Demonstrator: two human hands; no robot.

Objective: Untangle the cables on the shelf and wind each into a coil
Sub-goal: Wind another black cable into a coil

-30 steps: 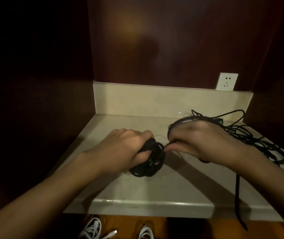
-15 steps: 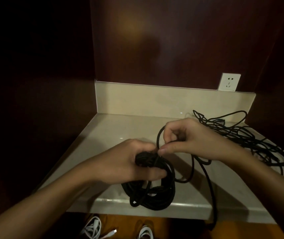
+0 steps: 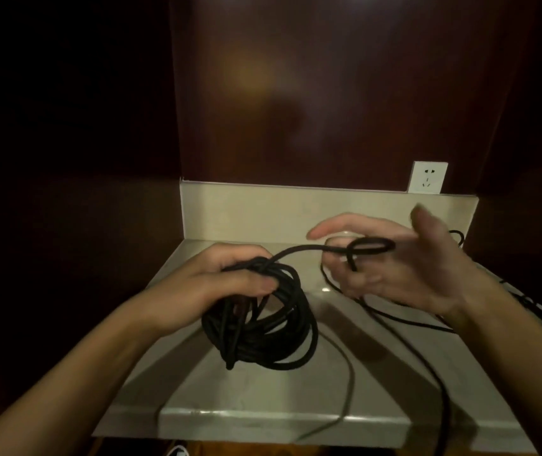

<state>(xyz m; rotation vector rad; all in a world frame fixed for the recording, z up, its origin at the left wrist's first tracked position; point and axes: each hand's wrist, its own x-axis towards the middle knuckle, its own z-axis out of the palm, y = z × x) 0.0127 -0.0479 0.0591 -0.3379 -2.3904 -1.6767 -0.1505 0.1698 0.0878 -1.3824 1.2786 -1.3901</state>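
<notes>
A coil of black cable (image 3: 263, 324) hangs over the beige shelf (image 3: 263, 406), and my left hand (image 3: 223, 281) grips it at its top. From the coil a strand (image 3: 302, 249) runs right to my right hand (image 3: 404, 274). There it forms a small loop round the middle fingers, which are partly curled, while the index finger and thumb stick out. The same cable trails down across the shelf and over its front edge (image 3: 440, 390). More loose black cable (image 3: 532, 307) lies at the right, mostly hidden by my right arm.
A low beige back lip (image 3: 263, 209) closes the shelf's rear, with a white wall socket (image 3: 427, 177) above it at the right. Dark wooden walls enclose the niche at the back and on both sides. Something white (image 3: 177, 451) shows below the shelf's front edge.
My left hand lifted the coil and brought it nearer. My right hand moved up and to the right, drawing the strand out, and its fingers have spread from a pinch.
</notes>
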